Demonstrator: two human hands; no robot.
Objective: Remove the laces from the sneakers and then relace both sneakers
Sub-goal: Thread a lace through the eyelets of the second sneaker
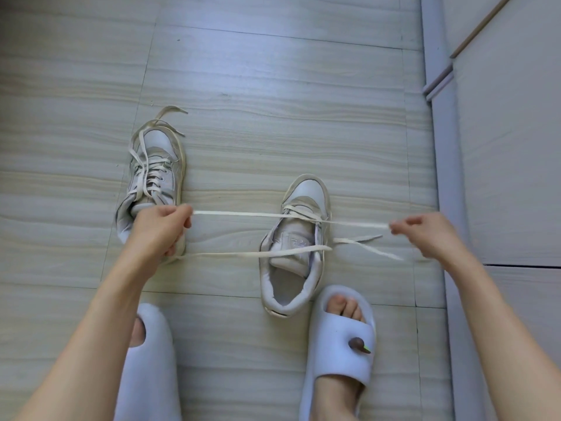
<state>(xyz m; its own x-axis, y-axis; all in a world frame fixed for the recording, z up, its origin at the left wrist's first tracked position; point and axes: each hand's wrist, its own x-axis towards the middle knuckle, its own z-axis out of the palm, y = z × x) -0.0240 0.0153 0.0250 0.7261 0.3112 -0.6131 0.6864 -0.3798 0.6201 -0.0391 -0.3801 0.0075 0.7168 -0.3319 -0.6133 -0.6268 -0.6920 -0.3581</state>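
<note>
Pale wood-grain floor [273, 71] planks in grey and beige run crosswise, with thin dark seams between them. Along the right edge stands a grey-white baseboard [437, 117], beside light cabinet panels [510, 147]. Soft daylight brightens the upper floor.

Soft cool daylight, faint shadows, wide-angle bending at edges, right hand slightly blurred.

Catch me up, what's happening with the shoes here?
A person sitting over the floor is working the lace of the right sneaker. The left hand and right hand each pinch it and hold it stretched across the shoe. That lace remains threaded only near the toe; the upper eyelets look empty. The left sneaker stands apart, still laced, its ends loose. Both feet wear slippers.
</note>
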